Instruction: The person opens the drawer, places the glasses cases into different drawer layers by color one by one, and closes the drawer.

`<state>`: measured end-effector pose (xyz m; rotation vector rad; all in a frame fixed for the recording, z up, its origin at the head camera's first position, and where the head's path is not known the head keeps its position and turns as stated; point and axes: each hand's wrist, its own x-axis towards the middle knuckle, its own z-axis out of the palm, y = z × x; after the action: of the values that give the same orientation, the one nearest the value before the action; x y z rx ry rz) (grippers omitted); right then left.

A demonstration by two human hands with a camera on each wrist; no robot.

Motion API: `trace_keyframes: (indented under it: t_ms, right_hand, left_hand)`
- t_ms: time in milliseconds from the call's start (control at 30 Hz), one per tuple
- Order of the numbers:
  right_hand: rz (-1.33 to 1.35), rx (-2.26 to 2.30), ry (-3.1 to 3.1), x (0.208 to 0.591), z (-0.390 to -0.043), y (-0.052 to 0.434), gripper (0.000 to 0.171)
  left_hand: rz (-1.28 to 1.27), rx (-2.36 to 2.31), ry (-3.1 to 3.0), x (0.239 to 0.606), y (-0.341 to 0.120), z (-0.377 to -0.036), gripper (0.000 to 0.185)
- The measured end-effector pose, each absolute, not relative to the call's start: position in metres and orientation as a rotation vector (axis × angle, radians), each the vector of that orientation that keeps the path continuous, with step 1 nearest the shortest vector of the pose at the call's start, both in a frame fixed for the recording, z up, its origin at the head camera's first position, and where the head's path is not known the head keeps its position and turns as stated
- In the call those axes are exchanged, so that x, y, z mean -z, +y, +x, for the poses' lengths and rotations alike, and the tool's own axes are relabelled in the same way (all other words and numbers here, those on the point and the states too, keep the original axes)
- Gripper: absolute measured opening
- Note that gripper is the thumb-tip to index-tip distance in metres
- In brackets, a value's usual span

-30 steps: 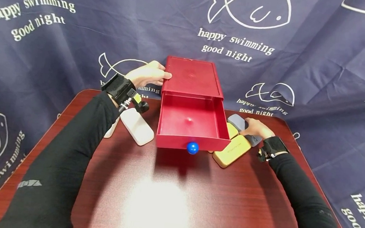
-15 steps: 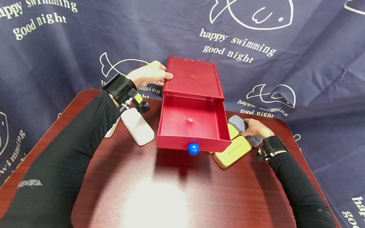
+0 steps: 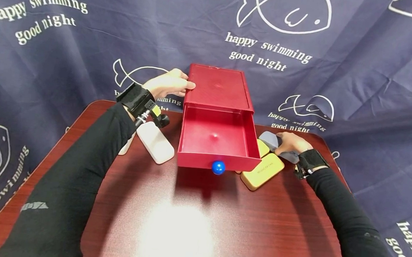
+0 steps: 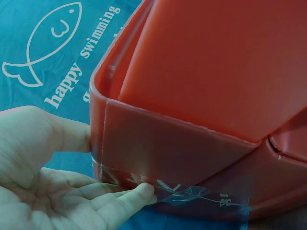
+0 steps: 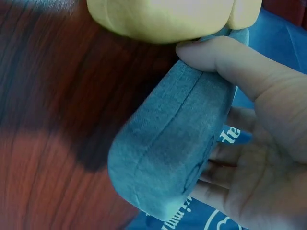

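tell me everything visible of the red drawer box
The red drawer box looks smooth and plastic, with a rimmed top panel. Its drawer is pulled out, a blue knob on the front. It is toward the far edge of the table, between a white case and a yellow case. The left hand grips its left side, near what looks like clear tape.

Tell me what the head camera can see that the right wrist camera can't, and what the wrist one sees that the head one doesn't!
Only the head view shows the left hand, the round blue knob and the white case.

Only the right wrist view shows the palm of the right hand and the seam along the grey-blue case.

Both show the right hand holding that case, yellow cases, the table and the printed cloth.
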<state>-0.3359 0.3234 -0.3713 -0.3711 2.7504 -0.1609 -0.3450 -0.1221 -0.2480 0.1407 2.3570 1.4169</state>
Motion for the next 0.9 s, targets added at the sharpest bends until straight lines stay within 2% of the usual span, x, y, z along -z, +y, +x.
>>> trace_keyframes:
  t_ms: [633, 900]
  right_hand:
    - [-0.273, -0.08, 2.828, 0.351, -0.327, 0.336, 0.09]
    - [-0.272, -0.052, 2.909, 0.323, -0.313, 0.334, 0.086]
  left_hand:
    - [0.135, -1.416, 2.349, 0.247, -0.121, -0.345, 0.049]
    - [0.137, -1.416, 2.352, 0.247, -0.122, -0.345, 0.048]
